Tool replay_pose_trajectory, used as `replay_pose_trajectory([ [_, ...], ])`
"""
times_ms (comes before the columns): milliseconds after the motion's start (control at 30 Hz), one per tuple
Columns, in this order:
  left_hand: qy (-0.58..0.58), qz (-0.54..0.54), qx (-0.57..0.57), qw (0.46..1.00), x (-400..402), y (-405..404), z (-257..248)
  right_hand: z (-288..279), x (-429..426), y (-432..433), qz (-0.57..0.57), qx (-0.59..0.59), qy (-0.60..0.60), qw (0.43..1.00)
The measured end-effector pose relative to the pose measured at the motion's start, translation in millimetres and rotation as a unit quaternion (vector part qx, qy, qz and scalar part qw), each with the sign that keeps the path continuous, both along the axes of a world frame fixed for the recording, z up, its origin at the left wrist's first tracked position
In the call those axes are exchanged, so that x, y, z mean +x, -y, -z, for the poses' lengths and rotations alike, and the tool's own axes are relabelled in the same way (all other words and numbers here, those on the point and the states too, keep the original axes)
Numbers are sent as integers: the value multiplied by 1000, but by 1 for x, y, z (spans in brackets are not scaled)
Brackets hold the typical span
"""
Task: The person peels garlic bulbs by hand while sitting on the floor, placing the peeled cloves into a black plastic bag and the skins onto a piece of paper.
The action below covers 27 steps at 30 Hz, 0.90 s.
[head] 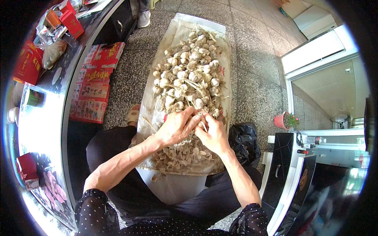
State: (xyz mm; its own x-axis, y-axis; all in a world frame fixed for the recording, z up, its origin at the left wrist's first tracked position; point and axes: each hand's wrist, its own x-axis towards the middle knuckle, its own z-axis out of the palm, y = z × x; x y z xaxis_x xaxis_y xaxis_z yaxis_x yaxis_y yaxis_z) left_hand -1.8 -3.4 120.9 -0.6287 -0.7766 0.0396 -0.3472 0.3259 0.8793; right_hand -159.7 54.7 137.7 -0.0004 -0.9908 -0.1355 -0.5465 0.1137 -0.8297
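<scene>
Both hands meet over the near end of a heap of garlic bulbs (193, 67), many with dry stems and roots. My left hand (178, 125) has its fingertips closed on a garlic piece (200, 114), partly hidden by the fingers. My right hand (212, 132) pinches the same piece from the other side, and a pale stem (203, 126) sticks out between thumb and fingers. Below the hands lies a pile of loose papery garlic skins (186, 159). Heap and skins rest on a stained woven plastic sack (153, 100) spread over a long low surface.
A black plastic bag (244, 143) stands right of the sack. To the left, a glossy cabinet (44, 118) bears red boxes (71, 24); printed red flyers (94, 84) lie beside it. A potted plant (282, 121) stands right. Another person's shoe (144, 19) shows at the top.
</scene>
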Motion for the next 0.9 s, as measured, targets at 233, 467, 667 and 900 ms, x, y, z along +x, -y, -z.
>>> replay_pose_trajectory([
  [233, -190, -11, 364, 912, 3, 7, 6, 15, -7, 0, 27, -93, 85, 992],
  [467, -263, -44, 471, 841, -7, 6, -3, 10, -7, 3, 61, -17, 170, 983],
  [667, -306, -48, 502, 808, -7, 4, 1, 7, -10, 6, 135, 27, 210, 968],
  [900, -195, -35, 278, 940, -7, 6, 4, 11, -13, 5, 59, 59, 112, 990],
])
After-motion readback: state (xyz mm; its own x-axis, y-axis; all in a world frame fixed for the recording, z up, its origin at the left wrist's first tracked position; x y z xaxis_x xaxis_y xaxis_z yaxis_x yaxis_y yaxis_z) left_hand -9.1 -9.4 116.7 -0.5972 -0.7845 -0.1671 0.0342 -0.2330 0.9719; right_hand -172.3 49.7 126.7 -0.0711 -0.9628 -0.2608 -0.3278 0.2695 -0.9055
